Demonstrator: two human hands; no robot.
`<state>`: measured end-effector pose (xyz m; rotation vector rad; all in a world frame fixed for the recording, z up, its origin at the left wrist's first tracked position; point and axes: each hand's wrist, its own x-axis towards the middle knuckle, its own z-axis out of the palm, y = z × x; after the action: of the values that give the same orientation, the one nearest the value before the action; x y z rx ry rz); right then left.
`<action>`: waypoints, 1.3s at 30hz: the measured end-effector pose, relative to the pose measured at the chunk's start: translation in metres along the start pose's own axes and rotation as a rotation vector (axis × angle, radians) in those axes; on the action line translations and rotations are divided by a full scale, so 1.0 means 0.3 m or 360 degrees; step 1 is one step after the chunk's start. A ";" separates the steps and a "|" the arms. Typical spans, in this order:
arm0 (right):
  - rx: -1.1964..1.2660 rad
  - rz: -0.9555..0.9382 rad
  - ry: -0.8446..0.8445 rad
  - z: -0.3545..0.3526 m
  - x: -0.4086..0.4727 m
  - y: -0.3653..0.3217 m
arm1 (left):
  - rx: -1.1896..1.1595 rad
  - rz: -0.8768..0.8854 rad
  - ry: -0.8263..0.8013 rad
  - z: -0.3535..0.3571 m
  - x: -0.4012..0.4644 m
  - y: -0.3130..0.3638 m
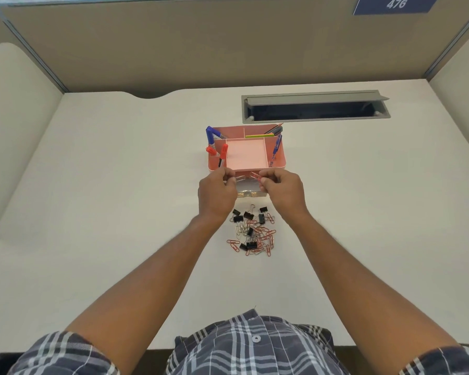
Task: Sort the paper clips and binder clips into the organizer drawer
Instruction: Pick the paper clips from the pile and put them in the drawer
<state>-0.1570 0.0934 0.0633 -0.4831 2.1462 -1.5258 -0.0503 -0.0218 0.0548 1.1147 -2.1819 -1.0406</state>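
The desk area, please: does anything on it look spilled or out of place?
Yes: paper clips and binder clips lie jumbled in a loose pile on the desk before the pink organizer, still unsorted. Nothing looks damaged.

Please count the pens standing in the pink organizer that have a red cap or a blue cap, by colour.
Red-capped pens: 2
Blue-capped pens: 2
Total: 4

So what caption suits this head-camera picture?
Both hands hold paper clips above the pink organizer's open drawer.
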 end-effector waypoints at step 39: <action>-0.1618 -0.0396 -0.0531 0.057 -0.127 0.265 | 0.0692 0.0376 -0.0657 0.072 -0.246 -0.216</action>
<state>-0.1174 0.1260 -0.0104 -1.2539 2.4900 -0.2714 0.0062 0.0235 -0.0149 0.8283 -2.8890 -0.7596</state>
